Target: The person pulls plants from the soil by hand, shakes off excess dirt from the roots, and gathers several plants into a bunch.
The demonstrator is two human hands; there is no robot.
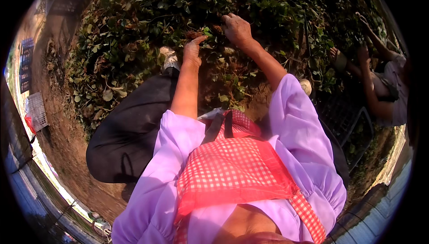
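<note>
A broad heap of uprooted leafy plants [134,26] with brown roots lies on the soil before me. My left hand [192,50] is over the heap, index finger stretched towards a small clump of reddish-brown roots [193,35] with a green leaf; whether it grips anything is unclear. To its right, my right hand [236,28] reaches into the leaves with bent fingers, the fingertips partly hidden, close to another brown root clump [218,29]. I cannot tell if it holds a plant.
At the right, a co-worker [395,86] sits with hands among the plants, near a dark plastic crate [342,120]. More crates stand at the left, one grey [37,111] and one dark blue [26,65]. Bare soil [63,120] runs along the heap's left side.
</note>
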